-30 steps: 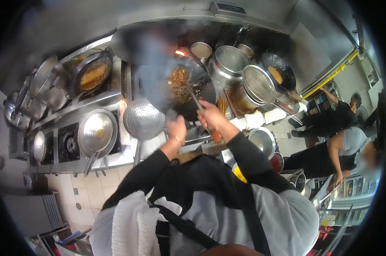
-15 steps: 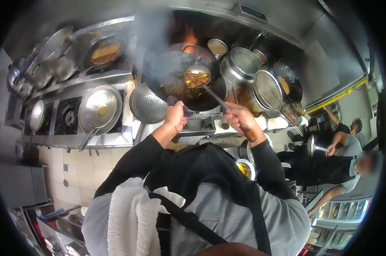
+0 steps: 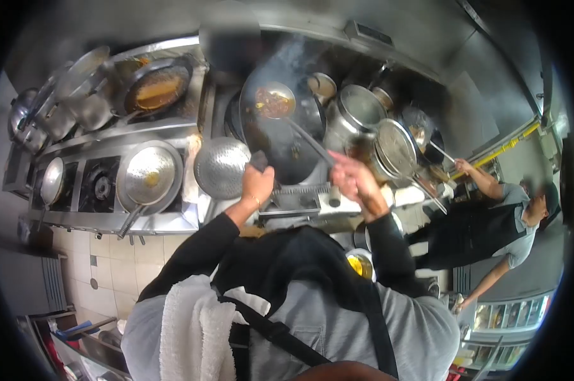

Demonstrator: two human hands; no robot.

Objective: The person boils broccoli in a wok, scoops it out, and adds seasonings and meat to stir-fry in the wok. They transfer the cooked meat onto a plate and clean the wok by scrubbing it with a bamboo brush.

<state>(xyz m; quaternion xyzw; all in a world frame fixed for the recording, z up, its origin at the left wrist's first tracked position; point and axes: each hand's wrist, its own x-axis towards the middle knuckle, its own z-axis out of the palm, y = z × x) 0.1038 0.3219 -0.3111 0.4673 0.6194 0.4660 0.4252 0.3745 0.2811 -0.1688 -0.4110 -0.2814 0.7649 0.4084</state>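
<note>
My left hand [image 3: 258, 185] is closed at the near left edge of a large dark wok [image 3: 277, 140], around a dark cloth [image 3: 258, 160] on its handle. My right hand [image 3: 357, 183] grips the long handle of a ladle [image 3: 309, 138]. Its round bowl is over the far side of the wok and carries browned food bits [image 3: 273, 103] with some yellow among them. A few dark scraps stick to the wok's inside. Thin smoke rises at the back.
A perforated strainer [image 3: 223, 168] lies left of the wok. Pots [image 3: 361, 106] and a wire strainer [image 3: 396, 146] stand to the right. More pans [image 3: 150, 170] sit on the left burners. A co-worker [image 3: 474, 228] reaches a long-handled tool toward the far-right wok.
The ladle has moved left and away from me with its food. The wok tilts differently, the flame behind it is gone and smoke has thinned. The co-worker has moved closer to the stove.
</note>
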